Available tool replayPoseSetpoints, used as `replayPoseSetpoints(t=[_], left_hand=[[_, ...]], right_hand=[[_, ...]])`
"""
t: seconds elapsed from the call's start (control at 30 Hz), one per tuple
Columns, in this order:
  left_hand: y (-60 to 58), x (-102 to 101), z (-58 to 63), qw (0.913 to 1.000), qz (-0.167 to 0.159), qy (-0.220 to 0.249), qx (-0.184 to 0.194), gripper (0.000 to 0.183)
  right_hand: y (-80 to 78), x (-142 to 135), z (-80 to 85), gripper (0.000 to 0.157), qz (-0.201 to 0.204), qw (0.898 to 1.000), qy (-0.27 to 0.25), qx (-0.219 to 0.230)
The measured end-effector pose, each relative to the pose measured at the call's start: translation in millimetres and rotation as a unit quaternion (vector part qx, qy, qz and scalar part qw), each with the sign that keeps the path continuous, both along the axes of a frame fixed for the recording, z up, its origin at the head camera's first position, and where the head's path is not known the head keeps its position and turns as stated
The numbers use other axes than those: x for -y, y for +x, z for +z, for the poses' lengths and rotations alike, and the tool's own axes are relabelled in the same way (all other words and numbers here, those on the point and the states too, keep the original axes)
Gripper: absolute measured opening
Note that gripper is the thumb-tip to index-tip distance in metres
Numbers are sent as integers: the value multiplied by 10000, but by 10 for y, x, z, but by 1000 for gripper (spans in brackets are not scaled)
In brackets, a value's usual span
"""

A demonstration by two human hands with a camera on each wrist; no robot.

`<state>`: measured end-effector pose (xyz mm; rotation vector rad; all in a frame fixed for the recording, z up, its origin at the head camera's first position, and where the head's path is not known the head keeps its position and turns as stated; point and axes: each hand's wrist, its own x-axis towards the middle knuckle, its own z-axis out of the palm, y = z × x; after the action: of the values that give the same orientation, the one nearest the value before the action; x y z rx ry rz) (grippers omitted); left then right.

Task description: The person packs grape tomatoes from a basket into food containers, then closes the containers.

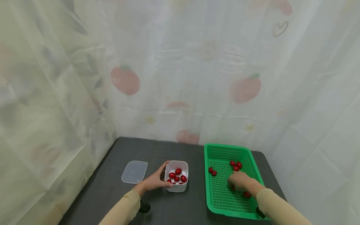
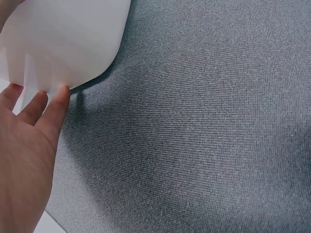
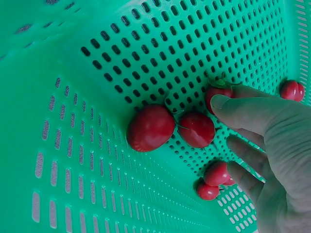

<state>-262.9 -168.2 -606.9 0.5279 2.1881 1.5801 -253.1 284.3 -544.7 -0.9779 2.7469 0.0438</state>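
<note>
My left hand (image 1: pixel 154 180) grips a white square container (image 1: pixel 177 188), thumb on its near side and fingers round its left side. Inside lie several red cherry tomatoes (image 1: pixel 172 175). In the left wrist view, fingertips touch the container's pale wall (image 2: pixel 73 39). My right hand (image 1: pixel 241 181) is down in a green perforated basket (image 1: pixel 208 190). Between thumb and index finger it pinches a cherry tomato with a green stem (image 3: pixel 217 93), as the right wrist view shows. Two loose tomatoes (image 3: pixel 151 128) lie close by on the basket floor, and others sit past the fingers.
A translucent lid (image 1: pixel 134 172) lies flat on the dark table (image 1: pixel 157 150), left of the container. More tomatoes (image 1: pixel 232 163) rest toward the basket's far right, with a pair at its left side. Printed curtains (image 1: pixel 180 78) hang behind the table and on both sides.
</note>
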Motion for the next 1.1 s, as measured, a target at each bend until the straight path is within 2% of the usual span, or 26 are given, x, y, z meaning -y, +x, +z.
replayPoseSetpoints(t=[0.47, 0.73, 0.9, 1.1], left_hand=[[27, -1, -8, 10000, 12, 56, -37, 116], [32, -1, -12, 10000, 43, 23, -20, 118], [29, -5, -11, 10000, 32, 61, 5, 118], [28, -8, -13, 10000, 42, 70, -6, 118]], right_hand=[[1, 1, -89, 43, -136, 9995, 281, 76], [-20, -1, -116, 43, -180, 9990, 415, 70], [-14, 12, -106, 44, -184, 9988, 452, 47], [2, 39, -61, 39, -309, 9983, 478, 104]])
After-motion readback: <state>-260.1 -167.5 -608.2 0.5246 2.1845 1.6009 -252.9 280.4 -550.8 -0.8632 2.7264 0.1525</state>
